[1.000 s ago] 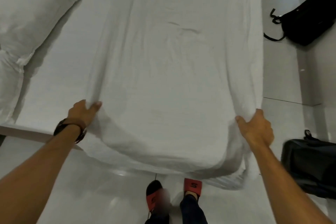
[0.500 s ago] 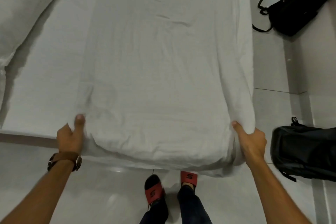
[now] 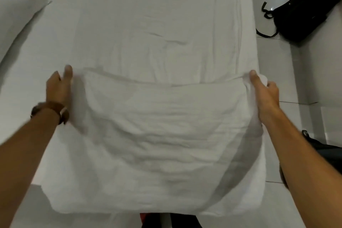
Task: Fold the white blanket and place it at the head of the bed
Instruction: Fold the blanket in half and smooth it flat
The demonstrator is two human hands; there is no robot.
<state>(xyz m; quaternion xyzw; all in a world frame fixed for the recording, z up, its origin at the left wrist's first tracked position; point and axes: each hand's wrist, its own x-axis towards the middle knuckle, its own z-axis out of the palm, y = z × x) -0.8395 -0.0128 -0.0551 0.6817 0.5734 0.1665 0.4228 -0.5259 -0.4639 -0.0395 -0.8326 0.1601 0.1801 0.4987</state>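
The white blanket [image 3: 162,127] lies lengthwise along the right side of the bed [image 3: 42,46]. Its near end is lifted and carried forward over the rest, forming a fold whose edge runs between my hands. My left hand [image 3: 59,89], with a brown watch on the wrist, holds the left corner of that edge. My right hand [image 3: 264,94] pinches the right corner, with cloth bunched between thumb and fingers. The blanket's far end runs out of the top of the view.
A white pillow corner [image 3: 24,11] lies at the far left of the bed. A black bag [image 3: 299,11] rests on the tiled floor at the upper right, another dark bag [image 3: 325,152] beside my right forearm. My red sandals [image 3: 146,220] show below the blanket.
Both hands have lifted the blanket's near edge off the foot of the bed and moved it forward over the blanket, making a fold. The camera has moved closer.
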